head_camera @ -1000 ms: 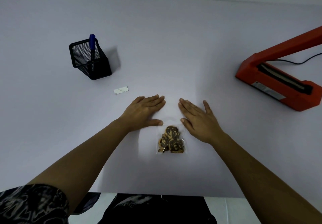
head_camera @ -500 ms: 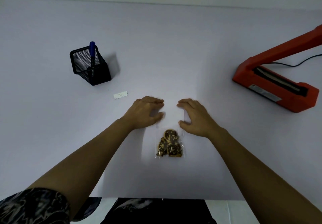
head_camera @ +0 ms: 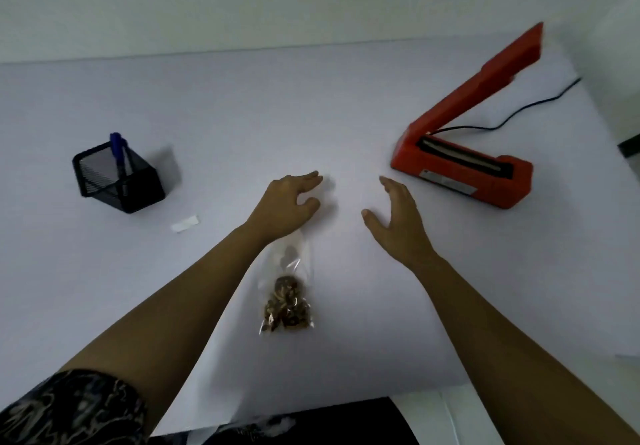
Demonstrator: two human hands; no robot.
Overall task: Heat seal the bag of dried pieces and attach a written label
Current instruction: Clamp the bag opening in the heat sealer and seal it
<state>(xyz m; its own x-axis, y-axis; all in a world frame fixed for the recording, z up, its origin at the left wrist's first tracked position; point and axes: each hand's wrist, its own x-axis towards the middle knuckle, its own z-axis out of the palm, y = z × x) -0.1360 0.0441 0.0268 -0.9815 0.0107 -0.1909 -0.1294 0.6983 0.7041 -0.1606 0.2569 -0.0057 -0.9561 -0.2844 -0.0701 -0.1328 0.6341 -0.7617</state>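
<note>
Fingers (head_camera: pixel 306 181) spread and empty, the left hand (head_camera: pixel 285 207) is over the bag (head_camera: pixel 286 302), the right hand (head_camera: pixel 398 222) beside it.

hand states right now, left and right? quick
Left hand: fingers loosely curled over the top of the bag; whether it grips the bag cannot be told.
Right hand: open, holding nothing.
</note>
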